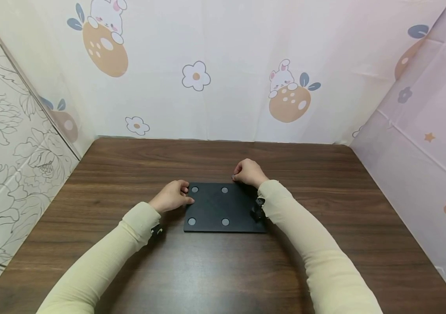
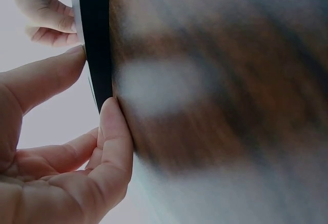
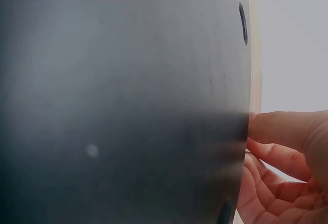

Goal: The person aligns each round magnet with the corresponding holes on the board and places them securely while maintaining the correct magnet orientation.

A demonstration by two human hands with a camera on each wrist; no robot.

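A flat black board (image 1: 209,207) lies on the brown table, with round grey spots near its edges. My left hand (image 1: 172,196) pinches its left edge; in the left wrist view the thumb and fingers (image 2: 114,137) meet at the dark rim. My right hand (image 1: 249,173) is at the far edge, its thumb and fingertips drawn together. In the right wrist view that hand (image 3: 287,167) shows past the board's dark face (image 3: 128,80), which hides the fingertips. Whether it grips the rim or something small, I cannot tell.
The wooden table (image 1: 128,161) reaches back to a patterned curtain (image 1: 238,100), with cloth on the right and a flower-drawn panel (image 1: 7,152) on the left. My right sleeve (image 1: 305,226) and a dark wrist device (image 1: 258,209) cover the board's right side.
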